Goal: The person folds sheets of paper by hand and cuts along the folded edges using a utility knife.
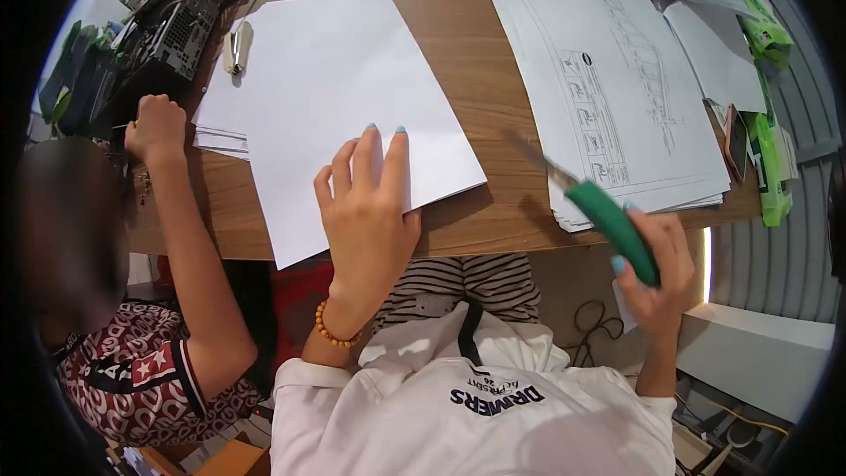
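Nearest the head camera is my white shirt with dark printed lettering [493, 397], filling the bottom of the view, with striped trousers just above it.

My left hand [366, 211], an orange bead bracelet [335, 333] on its wrist, lies flat with fingers spread and uncurled, pressing on the near edge of a blank white sheet of paper [344, 97]. That sheet sits tilted on the brown wooden tabletop [480, 62], its long axis running from the near left corner up toward the far right, over a thin stack of similar sheets.

My right hand [656, 269] is closed around the green handle of a cutting tool [612, 225] — its blade is blurred, pointing up and left toward the blank sheet. The tool lies to the right of the sheet, well apart from it; the left hand is the nearer one, already touching the paper.

Beyond the tool rests a stack of white printed technical drawings [617, 70]. I count one tool, one blank sheet on top, two paper stacks.

At the left a second person — in a red patterned top — rests a closed hand [157, 128] on the table edge.
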Demonstrator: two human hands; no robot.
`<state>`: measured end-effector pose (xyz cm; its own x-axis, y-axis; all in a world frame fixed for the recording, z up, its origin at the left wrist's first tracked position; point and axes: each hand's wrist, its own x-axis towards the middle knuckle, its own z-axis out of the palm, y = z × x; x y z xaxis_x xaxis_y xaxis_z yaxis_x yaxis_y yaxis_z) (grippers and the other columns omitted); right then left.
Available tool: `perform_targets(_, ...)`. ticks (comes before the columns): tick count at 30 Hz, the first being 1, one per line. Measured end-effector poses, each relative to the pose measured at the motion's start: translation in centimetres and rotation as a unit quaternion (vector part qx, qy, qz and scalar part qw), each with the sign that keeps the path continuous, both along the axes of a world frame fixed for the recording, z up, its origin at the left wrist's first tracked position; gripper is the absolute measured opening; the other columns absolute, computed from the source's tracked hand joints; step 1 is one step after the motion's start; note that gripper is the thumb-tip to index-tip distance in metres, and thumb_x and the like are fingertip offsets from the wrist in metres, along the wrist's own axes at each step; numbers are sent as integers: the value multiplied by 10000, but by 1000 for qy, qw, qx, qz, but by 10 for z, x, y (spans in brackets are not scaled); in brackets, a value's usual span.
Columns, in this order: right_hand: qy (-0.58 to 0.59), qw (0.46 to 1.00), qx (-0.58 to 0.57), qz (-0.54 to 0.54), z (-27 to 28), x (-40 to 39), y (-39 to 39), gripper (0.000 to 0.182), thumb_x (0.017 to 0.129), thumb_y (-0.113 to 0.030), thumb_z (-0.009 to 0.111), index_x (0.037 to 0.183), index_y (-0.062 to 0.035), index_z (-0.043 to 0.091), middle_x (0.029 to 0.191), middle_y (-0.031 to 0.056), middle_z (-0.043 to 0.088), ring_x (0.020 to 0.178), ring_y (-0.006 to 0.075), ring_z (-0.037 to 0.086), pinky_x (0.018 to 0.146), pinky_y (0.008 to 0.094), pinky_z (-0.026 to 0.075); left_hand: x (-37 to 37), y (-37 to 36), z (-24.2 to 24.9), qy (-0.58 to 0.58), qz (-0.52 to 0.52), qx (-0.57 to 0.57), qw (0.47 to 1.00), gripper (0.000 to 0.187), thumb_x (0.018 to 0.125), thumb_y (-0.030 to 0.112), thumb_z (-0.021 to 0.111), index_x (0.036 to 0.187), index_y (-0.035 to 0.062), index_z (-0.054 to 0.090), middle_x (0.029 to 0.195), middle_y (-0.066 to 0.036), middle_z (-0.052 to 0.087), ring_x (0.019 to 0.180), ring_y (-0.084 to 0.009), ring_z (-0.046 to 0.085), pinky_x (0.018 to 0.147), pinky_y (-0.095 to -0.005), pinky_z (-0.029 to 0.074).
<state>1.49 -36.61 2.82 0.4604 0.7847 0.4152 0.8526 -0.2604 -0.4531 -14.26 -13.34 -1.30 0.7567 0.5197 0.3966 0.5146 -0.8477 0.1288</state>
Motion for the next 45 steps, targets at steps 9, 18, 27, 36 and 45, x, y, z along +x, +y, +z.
perform_targets(9,-48,995,20,84,-24,-17,-10,465,554,-133,668,1002,-11,652,821,99,531,598,170,503,482,258,402,-1,0,-5,-15,-3,-15,1000,655,568,-2,667,1201,66,513,1216,-164,475,1136,-312,435,938,-431,325)
perform_targets(18,-29,998,33,48,-28,-17,2,481,538,-88,687,1017,-53,668,797,75,525,576,172,504,478,269,423,-2,-2,-2,7,-1,-23,1000,671,615,-3,657,1255,100,486,1241,-173,458,1148,-319,432,942,-440,326)
perform_targets(27,-80,996,-2,35,-33,-31,18,475,567,-80,730,1039,-102,677,806,65,498,610,173,500,489,279,418,-14,-4,0,88,-81,-38,992,512,834,103,559,1321,210,445,1365,-201,363,1263,-431,313,1021,-553,243)
perform_targets(36,-86,996,-25,21,-37,-36,11,446,580,-102,744,1022,-104,684,831,73,494,620,184,486,506,282,403,-23,-1,2,99,-113,-93,984,687,814,489,535,1354,92,384,1416,-192,298,1317,-387,243,1060,-517,172)
perform_targets(45,-61,997,-39,21,-33,-32,5,442,592,-88,735,1030,-94,677,873,87,497,634,199,480,521,290,407,-23,0,1,94,-104,-78,987,985,545,529,729,1346,73,383,1412,-158,331,1323,-354,267,1064,-504,209)
